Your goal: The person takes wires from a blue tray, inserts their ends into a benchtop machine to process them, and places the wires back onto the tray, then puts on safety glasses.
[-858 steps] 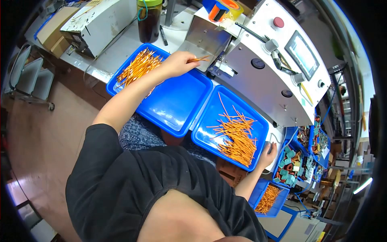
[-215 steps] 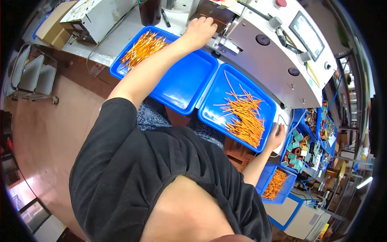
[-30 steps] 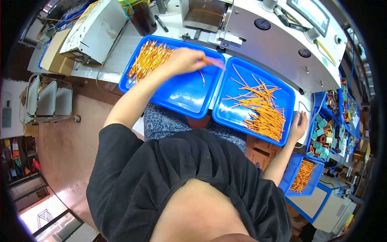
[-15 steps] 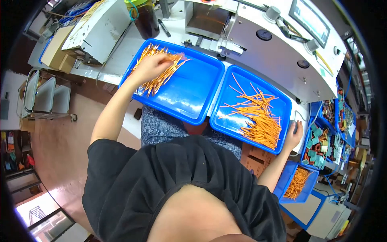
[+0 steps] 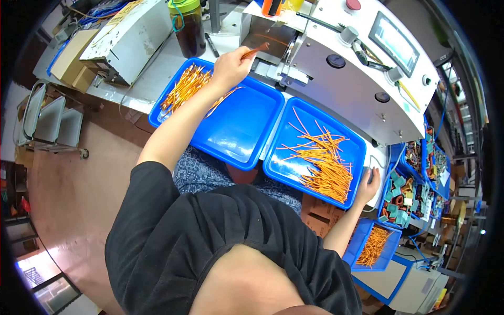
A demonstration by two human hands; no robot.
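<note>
My left hand (image 5: 232, 68) is raised over the back edge of the left blue tray (image 5: 239, 131), in front of the machine's opening. Its fingers pinch orange wire (image 5: 255, 51); whether one or several is blurred. Below it, at the tray's left end, lies a pile of orange wires (image 5: 186, 88) with shiny ends. My right hand (image 5: 369, 188) rests beside the right blue tray (image 5: 278, 165), fingers curled over a small dark rounded object (image 5: 370, 174), partly hidden, which looks like a computer mouse. More orange wires (image 5: 328, 176) lie loose in that tray.
A white machine (image 5: 346, 89) with a screen (image 5: 394, 39) stands behind the trays. A dark-filled jar (image 5: 189, 34) and a marker (image 5: 212, 45) are at the back. At right are a blue bin of orange wires (image 5: 374, 247) and bins of coil-like parts (image 5: 401, 199).
My left hand has lifted from the wire pile and moved right and back toward the machine's opening, with wire in its fingers. My right hand stays beside the right tray; the whole view has shifted slightly.
</note>
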